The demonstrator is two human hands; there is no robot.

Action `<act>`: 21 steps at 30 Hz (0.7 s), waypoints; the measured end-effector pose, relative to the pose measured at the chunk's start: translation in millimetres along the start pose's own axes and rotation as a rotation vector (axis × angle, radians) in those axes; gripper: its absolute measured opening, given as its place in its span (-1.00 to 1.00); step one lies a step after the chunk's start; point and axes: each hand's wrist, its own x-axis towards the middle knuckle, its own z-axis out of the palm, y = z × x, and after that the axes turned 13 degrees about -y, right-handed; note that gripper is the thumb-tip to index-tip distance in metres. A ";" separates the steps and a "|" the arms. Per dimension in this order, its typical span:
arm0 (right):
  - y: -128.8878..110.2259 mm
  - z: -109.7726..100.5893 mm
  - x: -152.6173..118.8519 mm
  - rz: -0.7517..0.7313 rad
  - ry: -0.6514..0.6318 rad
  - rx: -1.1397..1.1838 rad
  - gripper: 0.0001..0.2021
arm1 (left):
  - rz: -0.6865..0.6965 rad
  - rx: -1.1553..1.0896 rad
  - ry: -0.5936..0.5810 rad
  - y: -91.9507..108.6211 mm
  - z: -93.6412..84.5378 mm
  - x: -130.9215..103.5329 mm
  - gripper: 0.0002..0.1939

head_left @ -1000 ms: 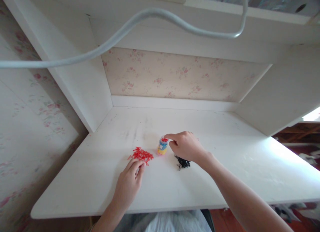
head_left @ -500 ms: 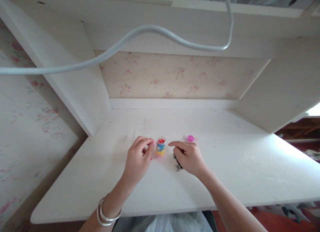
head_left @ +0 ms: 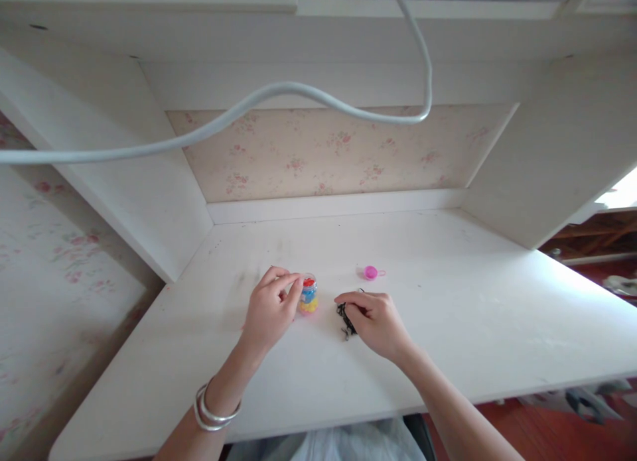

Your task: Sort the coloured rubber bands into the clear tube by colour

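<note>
A small clear jar (head_left: 308,295) with red, blue and yellow layers of contents stands upright and uncovered on the white desk. Beside its rim is my left hand (head_left: 271,308), thumb and forefinger pinched together; anything between them is too small to name. My right hand (head_left: 375,322) rests at a small pile of dark, thin pieces (head_left: 347,322), partly covering it. Its fingers are curled, with the forefinger reaching over the pile and the thumb beneath. What it grips, if anything, is hidden. Behind the right hand lies a pink round lid with a loop (head_left: 371,272).
The white desk (head_left: 428,355) has side panels and a low back ledge, with flowered wallpaper behind. A white cable (head_left: 288,89) hangs across the upper view, in front of the overhead shelf (head_left: 199,36). The desk's front edge is close to my body.
My right hand has moved from beside the jar down to the dark pile. My left hand stays pinched at the jar's rim. The camera view has shifted slightly.
</note>
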 end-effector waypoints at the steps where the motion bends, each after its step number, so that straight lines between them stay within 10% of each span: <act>1: -0.9 0.4 0.3 -0.003 0.000 0.001 -0.70 | -0.001 -0.001 0.005 0.3 -1.5 -0.6 -0.73; 10: -16.3 14.5 -3.3 -0.012 -0.165 -0.118 -0.72 | -0.043 0.056 0.032 -18.8 -26.9 -23.5 -0.76; 21: -37.3 94.4 6.6 0.087 -0.395 -0.520 -0.78 | -0.183 0.208 -0.215 -65.7 -19.8 -86.0 -0.74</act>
